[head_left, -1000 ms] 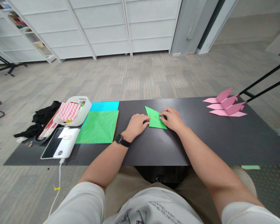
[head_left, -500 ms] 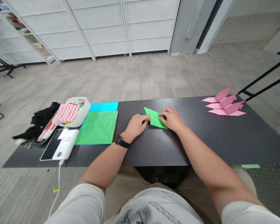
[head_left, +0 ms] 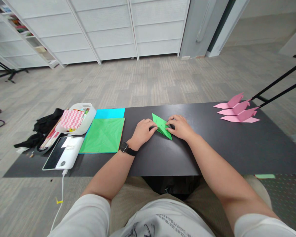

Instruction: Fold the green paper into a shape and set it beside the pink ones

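Okay, dark table [head_left: 219, 144] first, green sheet [head_left: 103, 135] on its left part. Both arms reach in from the near edge, hands angled inward, fingers curled. Left hand [head_left: 142, 132] pinches one side, right hand [head_left: 182, 127] grips the other. Folded green paper [head_left: 161, 125] sits between them, narrower than just before, layers gapping; likely mid-fold, not pressed flat.

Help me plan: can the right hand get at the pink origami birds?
Likely yes: nothing visible separates the right hand from the pink origami birds, though it holds the folded green paper.
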The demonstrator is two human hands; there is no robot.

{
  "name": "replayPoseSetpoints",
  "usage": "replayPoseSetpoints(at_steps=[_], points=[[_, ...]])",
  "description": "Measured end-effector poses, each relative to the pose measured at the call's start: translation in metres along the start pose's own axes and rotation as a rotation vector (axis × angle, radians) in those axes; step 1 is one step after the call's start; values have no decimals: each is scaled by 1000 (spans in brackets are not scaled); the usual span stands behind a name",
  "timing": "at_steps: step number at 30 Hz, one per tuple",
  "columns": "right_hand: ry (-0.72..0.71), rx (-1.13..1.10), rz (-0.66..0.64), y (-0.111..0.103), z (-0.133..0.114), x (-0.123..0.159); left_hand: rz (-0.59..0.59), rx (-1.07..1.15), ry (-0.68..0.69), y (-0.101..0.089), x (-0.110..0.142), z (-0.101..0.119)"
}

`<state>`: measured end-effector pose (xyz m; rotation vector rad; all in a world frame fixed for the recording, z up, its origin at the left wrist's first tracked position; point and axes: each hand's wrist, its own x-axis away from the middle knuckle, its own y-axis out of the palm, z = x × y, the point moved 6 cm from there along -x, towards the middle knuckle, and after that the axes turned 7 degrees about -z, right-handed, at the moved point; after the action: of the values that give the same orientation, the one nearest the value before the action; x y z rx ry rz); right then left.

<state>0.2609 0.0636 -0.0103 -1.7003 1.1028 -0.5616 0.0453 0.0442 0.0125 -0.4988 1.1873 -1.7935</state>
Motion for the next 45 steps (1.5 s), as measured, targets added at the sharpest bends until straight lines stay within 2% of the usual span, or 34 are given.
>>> replayPoseSetpoints(at_steps=[7, 12, 24, 35, 45], points=[[-183, -73, -104, 1, -18, 1, 14, 1, -60, -3, 1, -4], [-260, -94, -179, 5, -25, 1, 41, -13, -74, -3, 2, -7], [-246, -94, -175, 6, -25, 1, 26, -108, -178, 9, 1, -11], [-232, -42, -133, 7, -37, 2, 47, -126, -186, 13, -1, -15], [-163, 35, -133, 12, -35, 0, 52, -130, -173, 1, 3, -5]])
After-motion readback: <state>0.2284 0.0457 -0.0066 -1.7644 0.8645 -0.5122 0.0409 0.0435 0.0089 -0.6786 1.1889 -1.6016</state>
